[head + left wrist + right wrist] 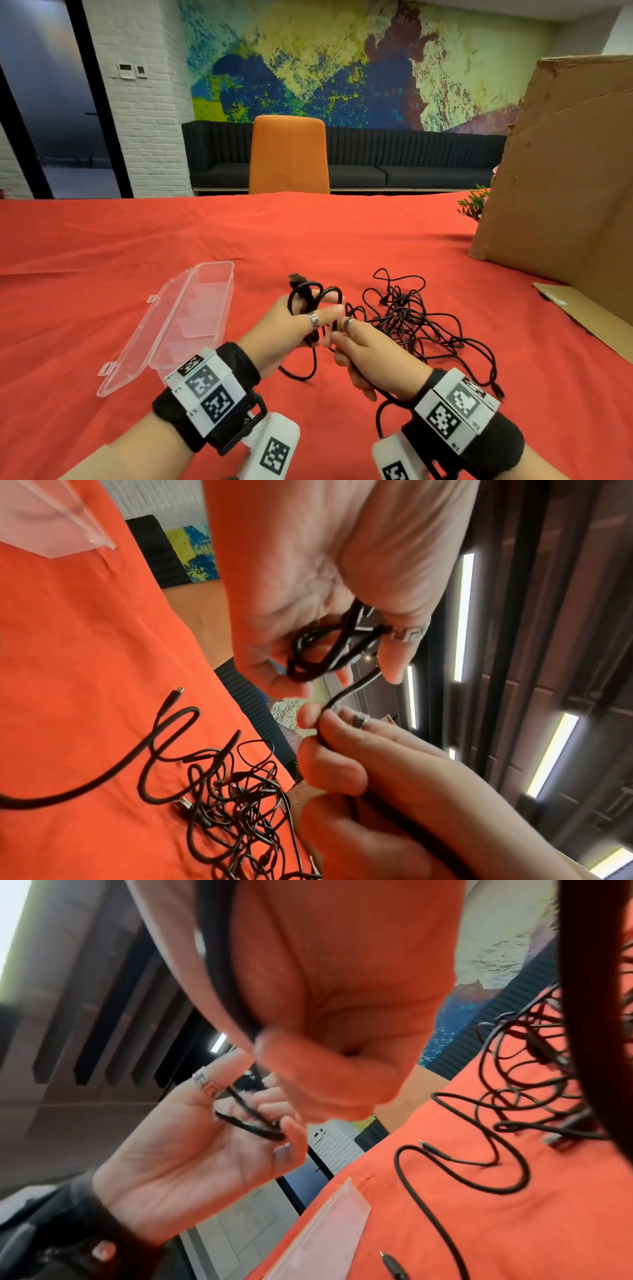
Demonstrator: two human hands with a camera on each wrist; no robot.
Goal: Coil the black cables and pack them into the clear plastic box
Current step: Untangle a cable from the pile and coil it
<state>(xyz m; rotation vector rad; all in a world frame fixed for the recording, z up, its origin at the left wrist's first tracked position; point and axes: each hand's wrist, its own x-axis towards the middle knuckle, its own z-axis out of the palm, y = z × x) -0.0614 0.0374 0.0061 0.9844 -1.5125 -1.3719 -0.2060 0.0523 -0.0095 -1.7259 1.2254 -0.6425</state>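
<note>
Black cables (404, 315), clear plastic box (185, 318), red tablecloth (137, 240), orange chair (288, 154), multicoloured speckled mural (342, 61), brown cardboard (565, 171)

matt red cloth (342, 240), clear glossy plastic box (191, 318), rough brown cardboard (565, 171).

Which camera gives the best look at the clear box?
The head view: the whole box lies open, lid folded back, dividers visible. The left wrist view catches only a corner, the right wrist view one blurred edge.

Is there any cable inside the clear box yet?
No, the open box on the red cloth holds nothing, while the cables lie tangled beside it.
</note>
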